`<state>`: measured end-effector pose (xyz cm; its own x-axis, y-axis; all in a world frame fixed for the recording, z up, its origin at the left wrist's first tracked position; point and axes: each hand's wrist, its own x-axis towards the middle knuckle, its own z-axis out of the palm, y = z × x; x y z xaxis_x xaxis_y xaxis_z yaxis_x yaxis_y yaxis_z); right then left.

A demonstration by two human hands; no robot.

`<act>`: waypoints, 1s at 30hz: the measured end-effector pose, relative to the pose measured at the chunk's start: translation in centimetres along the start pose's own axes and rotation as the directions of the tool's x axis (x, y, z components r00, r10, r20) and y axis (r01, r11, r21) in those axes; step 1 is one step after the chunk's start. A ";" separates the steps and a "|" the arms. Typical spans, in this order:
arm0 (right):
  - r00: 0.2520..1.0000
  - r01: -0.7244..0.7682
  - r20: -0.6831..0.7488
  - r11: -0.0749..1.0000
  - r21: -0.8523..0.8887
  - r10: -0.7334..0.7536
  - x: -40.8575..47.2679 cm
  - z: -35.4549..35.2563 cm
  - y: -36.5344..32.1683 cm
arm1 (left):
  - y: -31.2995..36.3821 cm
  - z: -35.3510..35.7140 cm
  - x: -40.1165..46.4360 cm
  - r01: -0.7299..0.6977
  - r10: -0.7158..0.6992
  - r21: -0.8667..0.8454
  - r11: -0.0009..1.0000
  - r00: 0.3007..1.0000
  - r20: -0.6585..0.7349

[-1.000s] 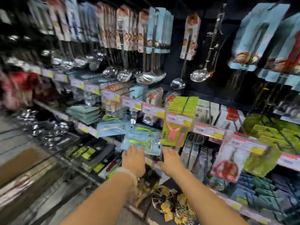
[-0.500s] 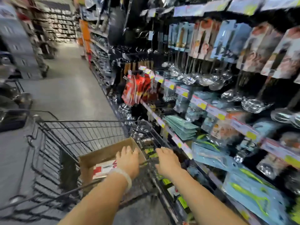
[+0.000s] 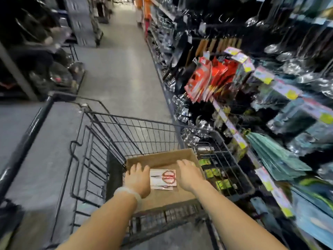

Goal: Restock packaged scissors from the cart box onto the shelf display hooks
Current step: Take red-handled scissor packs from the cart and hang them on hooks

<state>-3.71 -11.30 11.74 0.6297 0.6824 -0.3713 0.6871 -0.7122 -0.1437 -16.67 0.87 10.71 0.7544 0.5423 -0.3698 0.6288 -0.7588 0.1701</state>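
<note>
An open cardboard box [image 3: 160, 156] sits in a black wire cart [image 3: 137, 130]. Inside it lies a small stack of white packages of red-handled scissors [image 3: 163, 179]. My left hand [image 3: 137, 179], with a pale band at the wrist, hovers over the box just left of the packages, fingers straight and holding nothing. Just right of the packages my right hand [image 3: 189, 175] reaches into the box, fingers relaxed and empty. The shelf display [image 3: 252, 83] with its hooks and hanging kitchen tools runs along the right side.
The cart stands close against the shelving on the right. Red packages [image 3: 203, 80] and teal packages [image 3: 275, 159] hang from the shelf hooks. A grey aisle floor [image 3: 119, 69] stretches ahead. Dark stock and racks [image 3: 45, 65] line the left side.
The view has swung left from the shelf hooks to the cart. Both hands dropped from the shelf display down into the cardboard box, either side of the scissors packages.
</note>
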 end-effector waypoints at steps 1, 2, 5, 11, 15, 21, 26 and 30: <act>1.000 0.009 0.028 1.000 0.001 -0.009 1.3 0.6 0.0 | -0.5 0.7 0.7 0.019 -0.019 -0.010 1.000 1.000 0.006; 0.999 0.018 0.051 1.000 -0.002 -0.018 2.6 1.2 0.0 | -0.9 1.2 1.3 0.040 -0.040 -0.017 0.999 0.999 0.014; 0.991 0.059 0.122 0.998 -0.017 -0.057 6.9 3.1 0.2 | -1.5 2.9 3.8 0.115 -0.111 -0.040 0.993 0.990 0.087; 0.943 0.135 0.308 0.991 -0.012 -0.125 16.4 9.1 2.0 | -1.7 7.3 9.8 0.266 -0.215 -0.167 0.949 0.938 0.271; 0.902 0.169 0.403 0.986 -0.006 -0.152 21.6 13.2 4.0 | -2.0 10.6 13.0 0.419 -0.287 -0.330 0.846 0.879 0.381; 0.884 0.102 0.460 0.995 -0.015 -0.084 27.9 19.4 5.8 | -2.4 15.5 16.5 0.583 -0.392 -0.382 0.717 0.791 0.471; 0.909 0.148 0.409 0.981 -0.126 -0.085 30.6 21.8 6.4 | -2.4 17.6 18.6 0.681 -0.436 -0.418 0.601 0.718 0.543; 0.889 0.096 0.456 0.993 -0.073 -0.052 30.0 22.3 6.5 | -1.7 17.9 18.3 0.727 -0.412 -0.425 0.540 0.668 0.620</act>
<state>11.57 0.92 -20.79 0.3584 0.5685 -0.7405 0.7688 -0.6297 -0.1114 -7.32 5.62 -12.69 0.1282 0.4506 -0.8835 0.9678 0.1379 0.2108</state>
